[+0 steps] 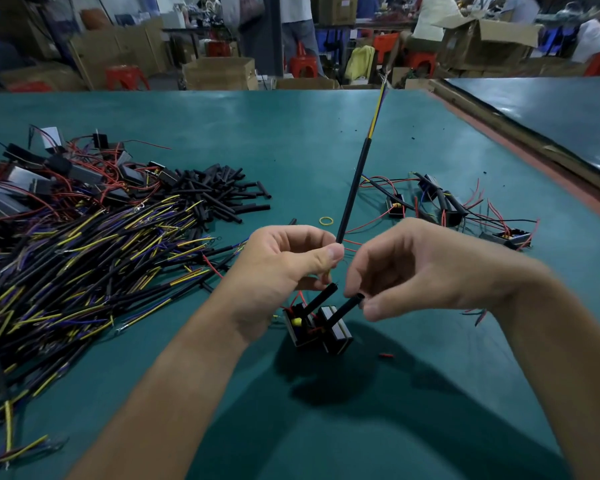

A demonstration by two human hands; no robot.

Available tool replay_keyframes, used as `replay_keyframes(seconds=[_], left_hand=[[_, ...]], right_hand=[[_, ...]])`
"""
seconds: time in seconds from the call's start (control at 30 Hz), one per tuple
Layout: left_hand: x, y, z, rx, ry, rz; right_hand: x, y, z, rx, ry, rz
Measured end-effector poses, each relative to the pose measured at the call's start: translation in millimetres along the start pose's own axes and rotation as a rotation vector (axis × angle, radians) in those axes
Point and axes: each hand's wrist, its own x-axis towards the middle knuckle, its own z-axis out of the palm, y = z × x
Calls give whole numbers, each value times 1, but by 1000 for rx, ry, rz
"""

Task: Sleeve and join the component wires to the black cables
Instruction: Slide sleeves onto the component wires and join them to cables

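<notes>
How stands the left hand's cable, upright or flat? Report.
Upright, slightly tilted: the left hand pinches the black cable low, its tip pointing up and away.

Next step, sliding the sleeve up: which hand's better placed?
Probably right: the right hand pinches the sleeve at its open end above the component, while the left hand is tied up holding the black cable.

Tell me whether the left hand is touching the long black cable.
Touching. The head view shows the left hand pinching the lower end of the black cable between thumb and forefinger, with no gap.
</notes>
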Motion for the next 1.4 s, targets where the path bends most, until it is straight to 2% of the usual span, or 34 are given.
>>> replay_keyframes(seconds=[0.3, 0.5, 0.8, 1.0, 1.4], left_hand=[[0, 0, -3, 28, 44, 18], [-2, -1, -1, 120, 31, 46], [2, -1, -6, 122, 63, -21], [2, 2, -7, 178, 25, 22], [2, 4, -14, 244, -44, 15]], right_hand=[[15, 3, 11, 86, 212, -35], [18, 3, 15, 78, 257, -9], [21, 4, 14, 81, 380, -57], [23, 5, 16, 75, 399, -69], [22, 3, 21, -132, 400, -128]])
